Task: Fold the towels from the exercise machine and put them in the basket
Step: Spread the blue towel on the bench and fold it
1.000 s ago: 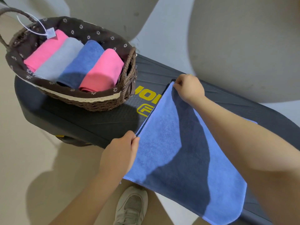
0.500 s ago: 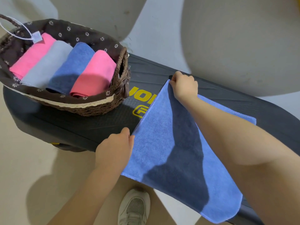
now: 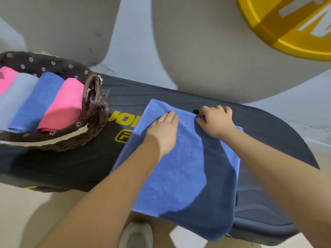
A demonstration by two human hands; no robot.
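A plain mid-blue towel (image 3: 180, 169) filled the centre of the frame, its lower right part darkened by shadow. It lay on a dark charcoal machine surface (image 3: 268, 126) printed with yellow lettering (image 3: 125, 119) left of centre. At the left edge stood a dark brown woven basket (image 3: 93, 111), lined in brown cloth (image 3: 44, 64) dotted with small white flowers and edged with a cream band. Inside it, from left to right, were a pink towel (image 3: 6, 77), a pale grey one (image 3: 16, 97), a blue one (image 3: 38, 101) and another pink one (image 3: 62, 106). In the upper right corner was a bright yellow disc (image 3: 286, 24) with white markings. A pale grey shoe (image 3: 136, 235) showed at the bottom edge.
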